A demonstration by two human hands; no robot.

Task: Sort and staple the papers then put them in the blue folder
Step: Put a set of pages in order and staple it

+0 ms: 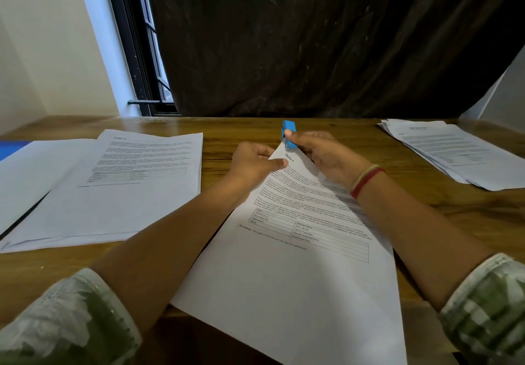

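Nearest you, the Section 4 papers (298, 274) lie angled on the wooden table (426, 208); your left hand (252, 163) pinches their far corner, your right hand (326, 154) grips the blue stapler (288, 129) there.

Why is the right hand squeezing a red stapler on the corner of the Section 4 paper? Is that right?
Not quite. The stapler is blue, not red. The head view shows it: the right hand is squeezing the blue stapler on the top corner of the Section 4 paper.
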